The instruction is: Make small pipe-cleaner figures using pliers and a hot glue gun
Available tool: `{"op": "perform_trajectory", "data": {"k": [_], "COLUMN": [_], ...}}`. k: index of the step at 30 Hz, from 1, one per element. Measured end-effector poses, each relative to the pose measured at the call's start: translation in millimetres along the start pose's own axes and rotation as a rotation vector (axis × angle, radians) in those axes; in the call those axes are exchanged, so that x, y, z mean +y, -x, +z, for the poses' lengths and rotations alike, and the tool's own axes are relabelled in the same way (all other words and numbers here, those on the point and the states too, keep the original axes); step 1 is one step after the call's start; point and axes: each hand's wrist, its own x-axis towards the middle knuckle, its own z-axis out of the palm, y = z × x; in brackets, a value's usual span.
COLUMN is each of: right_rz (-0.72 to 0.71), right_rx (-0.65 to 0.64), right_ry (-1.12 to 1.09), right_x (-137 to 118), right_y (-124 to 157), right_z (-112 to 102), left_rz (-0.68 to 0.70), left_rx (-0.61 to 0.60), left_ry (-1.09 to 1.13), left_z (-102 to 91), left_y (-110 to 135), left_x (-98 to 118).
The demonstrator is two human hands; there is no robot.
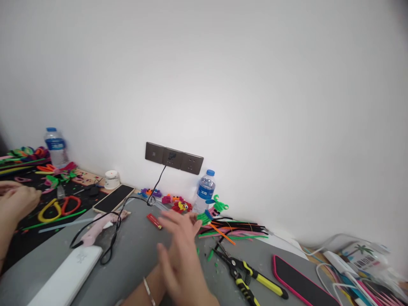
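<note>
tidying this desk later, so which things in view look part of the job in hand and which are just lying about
Likely part of the job:
green figure, at the hands
fuzzy stems behind it
pliers
possibly the glue gun

Likely just lying about:
lighter
pink-edged phone
black phone
right bottle

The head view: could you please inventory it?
wall: one, white, back
table: one, grey, below
wall plates: three, brown, centre
bottles: two, clear, rear
phones: two, dark, both sides
glue gun: one, pink, left
box: one, white, left
lighter: one, red, centre
pliers: one, yellow-black, right
pipe cleaners: many, mixed, both sides
figures: several, mixed, rear
green figure: one, at hands
cables: several, black left, white right
other clutter: uncounted, mixed, both sides
co-worker's hands: partial, left
person's hands: two, overlapping, centre
</note>
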Motion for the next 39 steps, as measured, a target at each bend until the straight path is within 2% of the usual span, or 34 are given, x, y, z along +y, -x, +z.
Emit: {"op": "perform_trajectory", "data": {"k": [1,3,6,9,11,13,15,17,23,27,34,39], "right_rz": [-0.029,-0.102,-0.218,-0.33,-0.286,-0.133,0.047,0.136,0.068,0.185,0.349,0.496], "right_rx": [-0.118,-0.274,-0.435,-0.603,-0.809,-0.935,-0.949,-0.948,-1.021,-1.011,-0.828,-0.635], "right_ry": [0.02,0.062,0.168,0.289,0.388,0.46,0.492,0.485,0.384,0.359,0.199,0.016], "right_x": [-10.5,-30.0,-50.5,-55.8,-52.5,-46.4,-39.6,-33.4,-24.8,-22.7,-3.9,-0.9], "right_y": [-8.8,-28.5,-57.3,-79.6,-90.4,-97.2,-98.6,-94.3,-73.0,-74.1,-67.7,-60.1], "right_z": [15.1,46.8,95.1,139.4,161.9,175.9,181.5,182.3,191.2,199.4,203.1,195.1], "left_rz": [0.005,0.028,0.089,0.149,0.198,0.223,0.224,0.199,0.011,-0.047,-0.197,-0.187], "left_rx": [0.001,-0.009,-0.063,-0.131,-0.16,-0.164,-0.149,-0.116,-0.08,-0.083,-0.102,-0.142], "left_ry": [-0.009,-0.042,-0.153,-0.206,-0.23,-0.245,-0.234,-0.185,0.123,0.208,0.331,0.313], "left_z": [0.2,1.0,4.1,7.3,7.9,7.3,6.0,4.9,5.2,5.2,7.3,12.8], "left_y": [0.7,3.1,8.0,12.7,14.7,15.7,15.5,14.0,6.2,5.2,6.2,7.7], "left_x": [-0.6,0.0,5.1,12.5,16.7,19.3,20.0,18.3,9.4,14.8,17.9,11.6]}}
